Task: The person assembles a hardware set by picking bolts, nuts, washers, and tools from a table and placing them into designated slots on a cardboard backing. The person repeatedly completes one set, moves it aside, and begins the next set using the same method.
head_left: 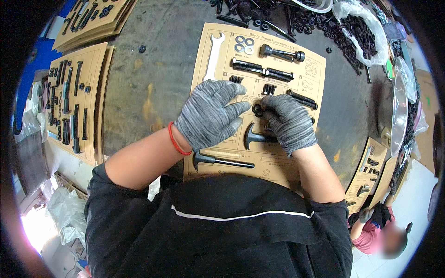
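Clear bag (371, 32) at top right holds black bolts; steel bowl (399, 111) at right, contents unclear. Card (218, 65) carries wrench (214, 55), washers (244, 44), bolts lying left-right. Left hand (208, 116) flat on card, fingers spread. Right hand (287, 121) pinches black nut (257, 110) at card centre; axis not readable. T-bolt (220, 161) below, head left. Filled cards (74, 99) at left.
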A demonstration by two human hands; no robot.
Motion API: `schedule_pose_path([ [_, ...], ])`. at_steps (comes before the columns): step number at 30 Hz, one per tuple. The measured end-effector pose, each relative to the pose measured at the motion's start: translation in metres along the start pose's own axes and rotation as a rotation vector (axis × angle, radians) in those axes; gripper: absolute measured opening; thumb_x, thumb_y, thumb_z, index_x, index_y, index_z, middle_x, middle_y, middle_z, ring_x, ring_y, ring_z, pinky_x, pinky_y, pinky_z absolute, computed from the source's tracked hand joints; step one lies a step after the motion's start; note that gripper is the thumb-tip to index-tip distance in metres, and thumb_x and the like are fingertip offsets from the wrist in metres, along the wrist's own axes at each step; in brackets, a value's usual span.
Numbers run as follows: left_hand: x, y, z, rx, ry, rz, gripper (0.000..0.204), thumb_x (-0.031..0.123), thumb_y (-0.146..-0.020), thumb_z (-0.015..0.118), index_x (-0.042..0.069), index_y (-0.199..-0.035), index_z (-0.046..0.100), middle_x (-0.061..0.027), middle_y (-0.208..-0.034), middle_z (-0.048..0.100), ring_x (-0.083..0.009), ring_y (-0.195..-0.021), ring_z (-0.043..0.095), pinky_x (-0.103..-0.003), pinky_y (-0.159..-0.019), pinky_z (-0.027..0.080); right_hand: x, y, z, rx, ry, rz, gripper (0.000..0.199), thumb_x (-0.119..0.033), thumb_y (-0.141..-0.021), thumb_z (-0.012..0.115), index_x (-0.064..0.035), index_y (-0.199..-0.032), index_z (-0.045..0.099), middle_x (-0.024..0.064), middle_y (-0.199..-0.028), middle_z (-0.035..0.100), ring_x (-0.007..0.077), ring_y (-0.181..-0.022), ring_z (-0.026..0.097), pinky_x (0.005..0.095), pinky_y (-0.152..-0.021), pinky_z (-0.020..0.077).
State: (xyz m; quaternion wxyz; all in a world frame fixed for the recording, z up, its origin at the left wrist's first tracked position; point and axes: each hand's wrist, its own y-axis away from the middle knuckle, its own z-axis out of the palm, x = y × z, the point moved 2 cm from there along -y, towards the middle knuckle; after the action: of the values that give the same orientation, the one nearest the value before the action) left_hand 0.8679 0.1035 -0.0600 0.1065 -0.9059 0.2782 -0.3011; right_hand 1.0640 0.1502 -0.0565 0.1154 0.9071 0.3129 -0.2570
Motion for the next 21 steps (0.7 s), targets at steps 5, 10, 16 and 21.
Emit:
schedule_pose_path([
  [5, -0.002, -0.004, 0.007, -0.084, -0.082, 0.030, 0.036, 0.028, -0.070, 0.068, 0.020, -0.105, 0.067, -0.0100, -0.123, 0.053, -0.0315, -0.116, 0.046, -0.045, -0.098, 0.036, 0.008, 0.015, -0.005, 0.156, -0.008, 0.104, 0.021, -0.007, -0.077, 0.066, -0.0065, -0.098, 0.064, 0.0128, -0.089, 0.064, 0.0296, -0.083, 0.062, 0.0366, -0.075, 0.0504],
  [10, -0.001, -0.005, 0.013, -0.142, -0.102, 0.004, 0.037, 0.041, -0.071, 0.069, 0.024, -0.104, 0.068, -0.0095, -0.136, 0.045, -0.0366, -0.132, 0.028, -0.050, -0.107, 0.023, 0.000, 0.019, -0.017, 0.279, 0.067, 0.008, 0.020, -0.008, -0.075, 0.067, -0.0045, -0.095, 0.064, 0.0144, -0.092, 0.062, 0.0317, -0.082, 0.060, 0.0388, -0.074, 0.0504],
  [16, -0.004, -0.005, 0.009, -0.095, -0.098, -0.017, 0.037, 0.043, -0.070, 0.069, 0.021, -0.100, 0.070, -0.0098, -0.135, 0.045, -0.0367, -0.131, 0.029, -0.050, -0.107, 0.024, -0.017, 0.038, -0.012, 0.159, 0.238, -0.117, 0.029, -0.026, -0.073, 0.069, -0.0124, -0.098, 0.068, 0.0150, -0.125, 0.051, 0.0373, -0.118, 0.042, 0.0479, -0.097, 0.0331],
  [21, -0.001, -0.007, 0.013, -0.158, -0.128, 0.004, 0.045, 0.046, -0.072, 0.068, 0.026, -0.111, 0.065, -0.0108, -0.136, 0.044, -0.0376, -0.131, 0.029, -0.052, -0.106, 0.025, -0.011, 0.041, -0.001, 0.116, 0.305, -0.004, 0.040, -0.040, -0.074, 0.066, -0.0152, -0.105, 0.068, 0.0140, -0.141, 0.037, 0.0401, -0.131, 0.023, 0.0545, -0.101, 0.0177],
])
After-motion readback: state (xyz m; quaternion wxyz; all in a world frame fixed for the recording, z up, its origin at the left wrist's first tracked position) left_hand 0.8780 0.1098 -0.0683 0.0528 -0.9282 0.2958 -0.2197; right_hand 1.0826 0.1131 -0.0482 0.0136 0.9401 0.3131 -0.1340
